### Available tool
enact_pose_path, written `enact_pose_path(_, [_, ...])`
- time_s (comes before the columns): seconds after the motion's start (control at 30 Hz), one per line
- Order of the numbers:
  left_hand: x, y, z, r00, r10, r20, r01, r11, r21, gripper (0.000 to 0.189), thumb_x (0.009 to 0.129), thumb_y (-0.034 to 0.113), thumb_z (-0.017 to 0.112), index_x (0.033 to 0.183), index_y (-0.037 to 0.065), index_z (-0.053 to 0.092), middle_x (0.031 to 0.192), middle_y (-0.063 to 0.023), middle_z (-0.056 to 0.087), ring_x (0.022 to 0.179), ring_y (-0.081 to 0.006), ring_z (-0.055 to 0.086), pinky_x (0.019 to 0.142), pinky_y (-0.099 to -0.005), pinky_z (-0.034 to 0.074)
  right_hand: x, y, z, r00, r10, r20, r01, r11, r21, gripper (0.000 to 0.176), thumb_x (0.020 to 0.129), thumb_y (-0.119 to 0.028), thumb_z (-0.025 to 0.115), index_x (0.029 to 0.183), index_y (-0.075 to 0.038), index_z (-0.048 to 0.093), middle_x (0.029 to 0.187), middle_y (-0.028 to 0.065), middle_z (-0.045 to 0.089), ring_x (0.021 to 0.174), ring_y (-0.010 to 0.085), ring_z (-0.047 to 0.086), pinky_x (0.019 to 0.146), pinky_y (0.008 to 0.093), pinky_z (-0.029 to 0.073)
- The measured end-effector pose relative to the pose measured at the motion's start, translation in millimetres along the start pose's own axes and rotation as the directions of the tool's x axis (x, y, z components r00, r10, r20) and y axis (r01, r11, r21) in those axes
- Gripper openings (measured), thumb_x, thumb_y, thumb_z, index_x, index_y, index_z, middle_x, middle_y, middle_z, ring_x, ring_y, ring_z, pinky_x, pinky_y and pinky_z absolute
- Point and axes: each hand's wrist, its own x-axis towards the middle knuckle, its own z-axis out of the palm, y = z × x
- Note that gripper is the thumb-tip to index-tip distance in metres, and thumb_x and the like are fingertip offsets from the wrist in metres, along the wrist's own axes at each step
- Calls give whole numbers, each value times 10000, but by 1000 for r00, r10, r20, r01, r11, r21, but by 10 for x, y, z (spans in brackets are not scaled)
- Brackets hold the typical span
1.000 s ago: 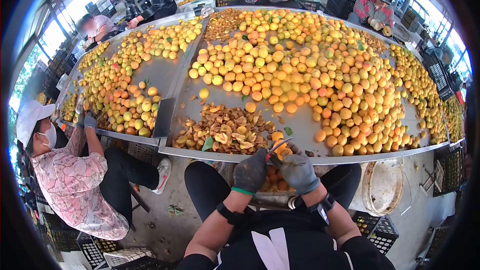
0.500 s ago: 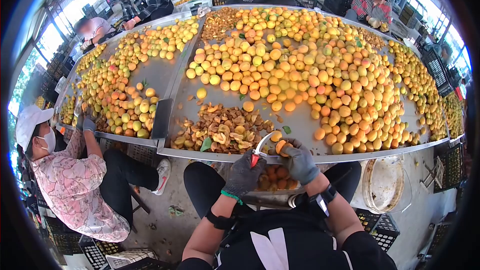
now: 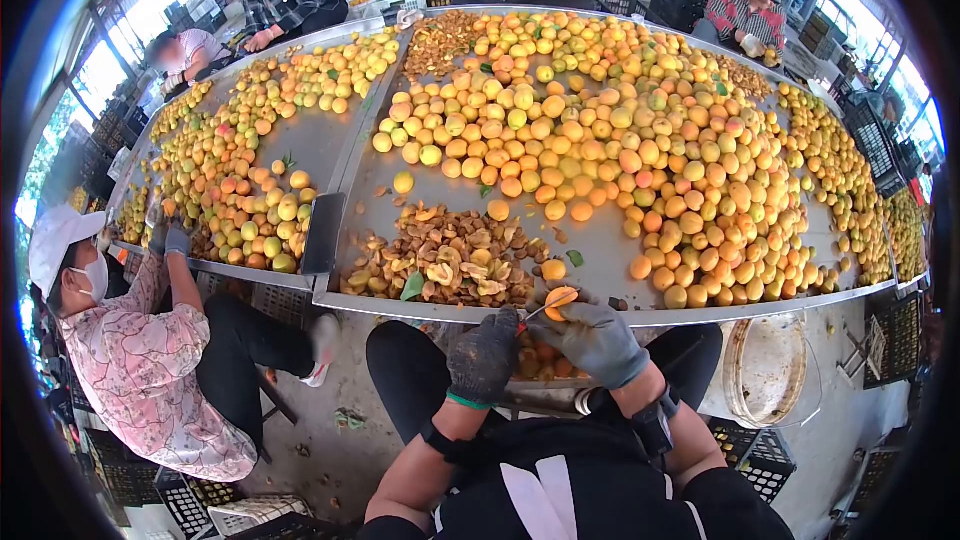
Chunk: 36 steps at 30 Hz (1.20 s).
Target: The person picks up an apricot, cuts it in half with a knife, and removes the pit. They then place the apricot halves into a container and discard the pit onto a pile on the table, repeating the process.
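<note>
My left hand (image 3: 482,358), in a dark grey glove with a green cuff, is closed around the red handle of a small curved knife (image 3: 535,312). The blade meets an orange apricot (image 3: 561,302) gripped by the fingers of my right hand (image 3: 598,342), gloved in grey. Both hands are close together at the near edge of the metal table (image 3: 600,317). Just beyond them lies a single apricot (image 3: 553,269), beside a heap of opened, brownish apricot pieces (image 3: 450,258). Whole apricots (image 3: 690,170) cover much of the table. Below my hands, a container of apricots is partly hidden.
At the left, a co-worker in a white cap (image 3: 130,340) sits by the table; other people sit along its far side. A white bucket (image 3: 765,370) stands at the lower right near a black crate (image 3: 755,455). A raised metal divider (image 3: 323,235) splits the tabletop.
My hands have come together, and the knife has swung down from pointing upward to the apricot. My right hand now holds the fruit up between the fingers, further left.
</note>
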Motion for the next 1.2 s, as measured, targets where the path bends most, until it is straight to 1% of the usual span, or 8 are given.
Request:
enact_pose_path(0.13, [5,26,-45,998,23,53,-29,993,113,284,758,182,652,1030,103,627,843,-96,639,748,-303,639,622,-416,500,-19,-55,-37,979,157,-129,-113,947,300,321,919,-56,452,1233,-19,505,1216,157,562,1139,305,540,984,468,448])
enact_pose_path(0.3, [-21,-35,-21,995,94,25,-96,988,121,294,740,155,644,1028,103,625,844,-84,639,757,-293,636,619,-405,503,-66,-22,-67,982,163,-96,-130,949,286,348,907,-65,483,1253,-42,517,1208,122,576,983,241,579,854,381,481])
enact_pose_path(0.37, [-43,-82,26,971,228,-70,-218,968,122,292,770,142,592,1058,89,597,807,-86,609,665,-263,630,549,-388,488,-128,-55,-15,982,178,-69,-154,951,269,360,905,-64,493,1264,-51,519,1210,110,577,933,215,585,798,346,489])
enact_pose_path(0.53, [-126,-32,-7,978,205,-26,-200,972,127,218,795,127,572,1010,111,604,759,-79,592,622,-272,617,508,-388,476,-305,-108,127,961,212,-176,-196,975,102,352,912,-53,509,1263,-72,530,1172,79,604,852,146,589,674,255,477])
enact_pose_path(0.67, [-293,-17,96,991,136,8,-136,985,102,188,802,126,565,987,128,596,725,-70,578,602,-272,615,486,-391,468,-362,124,-56,955,240,-173,-205,959,197,282,930,-102,521,1208,-57,528,1197,77,605,811,150,594,667,248,483])
enact_pose_path(0.73, [-338,-27,112,993,115,25,-117,986,115,168,808,134,567,971,133,610,739,-71,600,605,-274,622,492,-390,475,-386,174,-23,956,285,-75,-229,879,418,273,935,-101,507,1200,-36,525,1202,96,602,823,143,584,664,233,482])
enact_pose_path(0.83, [-400,-50,142,993,92,74,-101,985,138,174,818,149,557,986,145,604,747,-69,605,604,-267,629,493,-389,481,-417,233,22,946,311,-88,-221,821,526,303,944,-81,481,1235,-2,507,1193,123,582,861,135,583,644,218,478])
enact_pose_path(1.2, [-463,-178,405,989,109,99,-119,988,103,132,821,169,547,943,190,590,725,-72,593,588,-271,634,475,-407,481,-454,310,-131,883,428,-192,-234,756,612,383,895,-37,466,1259,82,453,950,88,590,830,125,585,620,194,463])
